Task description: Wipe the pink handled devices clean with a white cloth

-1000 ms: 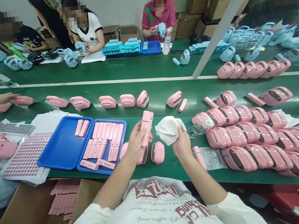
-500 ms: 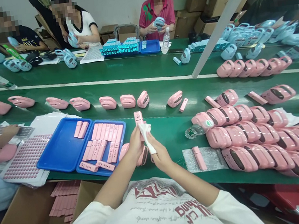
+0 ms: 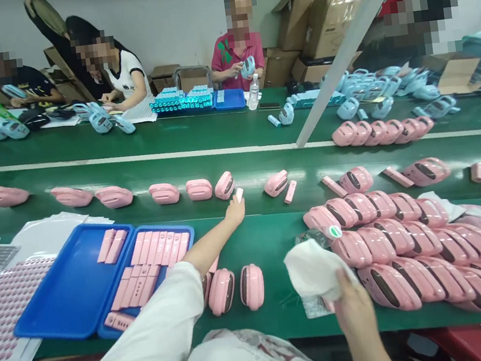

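Forward, away from the white cloth (image 3: 313,268) gripped in your right hand (image 3: 356,303), your left hand (image 3: 234,211) has carried a pinched pink stick (image 3: 239,194), its visible end just beside a pink case (image 3: 224,186)

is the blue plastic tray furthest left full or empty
Nearly empty: the blue plastic tray furthest left holds only two slim pink plastic pieces near its far right corner, the rest bare.

Beyond the left hand (image 3: 235,211), the green worktop (image 3: 272,229) reaches toward a pale wall (image 3: 161,21), brown cardboard boxes (image 3: 312,30) stacked beyond the right hand (image 3: 353,301).
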`<control>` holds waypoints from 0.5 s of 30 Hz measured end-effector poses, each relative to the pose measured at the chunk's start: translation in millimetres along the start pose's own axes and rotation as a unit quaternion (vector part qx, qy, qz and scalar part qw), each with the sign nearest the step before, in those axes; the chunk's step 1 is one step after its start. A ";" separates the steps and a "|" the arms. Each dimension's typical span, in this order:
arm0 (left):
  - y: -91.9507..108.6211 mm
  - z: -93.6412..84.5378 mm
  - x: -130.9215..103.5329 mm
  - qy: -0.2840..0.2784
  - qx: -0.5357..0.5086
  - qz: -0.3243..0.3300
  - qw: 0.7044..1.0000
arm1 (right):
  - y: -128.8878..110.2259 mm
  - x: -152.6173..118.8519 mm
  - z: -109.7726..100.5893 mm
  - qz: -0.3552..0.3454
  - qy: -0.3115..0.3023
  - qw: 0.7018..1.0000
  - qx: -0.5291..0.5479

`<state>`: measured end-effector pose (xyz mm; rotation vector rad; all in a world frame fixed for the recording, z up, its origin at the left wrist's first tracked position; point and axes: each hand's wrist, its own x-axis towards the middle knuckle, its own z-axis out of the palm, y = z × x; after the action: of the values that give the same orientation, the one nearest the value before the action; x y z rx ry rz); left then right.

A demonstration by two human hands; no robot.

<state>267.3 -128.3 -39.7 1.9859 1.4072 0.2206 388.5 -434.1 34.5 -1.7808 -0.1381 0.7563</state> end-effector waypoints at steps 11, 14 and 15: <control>2.3 18.6 56.3 0.052 0.143 0.170 0.974 | -26.1 80.0 -15.4 -0.529 0.087 0.733 -0.418; -8.1 -8.2 46.8 0.075 0.160 0.200 0.964 | -15.5 93.8 -3.5 -0.595 0.061 0.676 -0.431; -14.9 -22.5 43.4 0.096 0.166 0.193 0.962 | -14.7 96.6 -1.0 -0.614 0.066 0.665 -0.421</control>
<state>262.0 -77.5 -42.4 2.5732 1.2189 0.3805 469.1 -386.0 7.2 -1.9695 -1.6313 -0.5642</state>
